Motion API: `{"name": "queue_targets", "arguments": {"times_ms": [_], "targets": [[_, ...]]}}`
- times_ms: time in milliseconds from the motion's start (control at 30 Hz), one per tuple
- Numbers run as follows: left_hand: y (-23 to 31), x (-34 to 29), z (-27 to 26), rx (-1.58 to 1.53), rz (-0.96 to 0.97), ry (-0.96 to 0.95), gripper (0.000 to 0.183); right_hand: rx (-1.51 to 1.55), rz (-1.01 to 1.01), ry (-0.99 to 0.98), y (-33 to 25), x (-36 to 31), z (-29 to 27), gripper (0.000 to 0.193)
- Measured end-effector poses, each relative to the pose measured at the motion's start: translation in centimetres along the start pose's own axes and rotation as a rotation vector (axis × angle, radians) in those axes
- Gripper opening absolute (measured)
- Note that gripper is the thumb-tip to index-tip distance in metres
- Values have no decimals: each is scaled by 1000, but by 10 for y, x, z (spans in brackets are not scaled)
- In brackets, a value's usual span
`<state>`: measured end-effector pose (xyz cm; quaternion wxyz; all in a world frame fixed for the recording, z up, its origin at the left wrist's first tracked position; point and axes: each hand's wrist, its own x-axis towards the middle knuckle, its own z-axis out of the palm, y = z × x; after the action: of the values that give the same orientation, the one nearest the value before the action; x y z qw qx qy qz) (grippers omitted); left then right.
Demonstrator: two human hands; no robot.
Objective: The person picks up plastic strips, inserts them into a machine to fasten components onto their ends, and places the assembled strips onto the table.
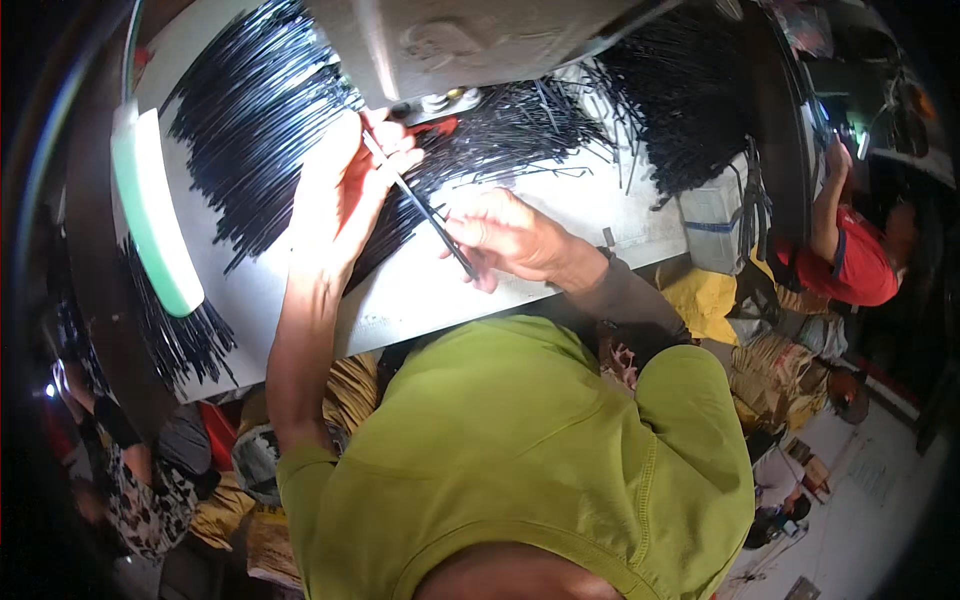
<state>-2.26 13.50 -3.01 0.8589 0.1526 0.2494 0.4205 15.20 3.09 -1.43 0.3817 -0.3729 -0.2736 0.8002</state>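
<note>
A thin black rod [420, 206] slants between my two hands, just above the white tabletop. Around its upper end the fingers of my left hand [345, 180] are closed. My right hand [515, 238] pinches the same rod near its lower end, between thumb and fingers. Left of and behind my left hand lies a broad pile of similar black rods [255, 130]. Another heap of loose black rods [520, 130] spreads behind my right hand, under the edge of a grey metal housing [440, 50].
A lit lamp [160, 215] stands at the left of the white table [400, 312]. More dark rods [690, 100] lie at the back right, above a grey box [712, 220]. Yellow sacks [700, 300] sit below. A person in red [855, 255] works at the right.
</note>
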Motion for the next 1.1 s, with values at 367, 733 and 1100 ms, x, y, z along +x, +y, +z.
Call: {"name": "queue_targets", "arguments": {"times_ms": [367, 733, 1100], "targets": [[-10, -24, 10, 333, 96, 19, 14, -2089, -523, 1233, -90, -76, -111, 15], [-19, -18, 13, 95, 8, -24, 15, -2064, -877, 827, -103, -67, -106, 10], [-33, -11, 26, 27, 22, 81, 13, -1454, -941, 336, -37, 42, -23, 18]]}}
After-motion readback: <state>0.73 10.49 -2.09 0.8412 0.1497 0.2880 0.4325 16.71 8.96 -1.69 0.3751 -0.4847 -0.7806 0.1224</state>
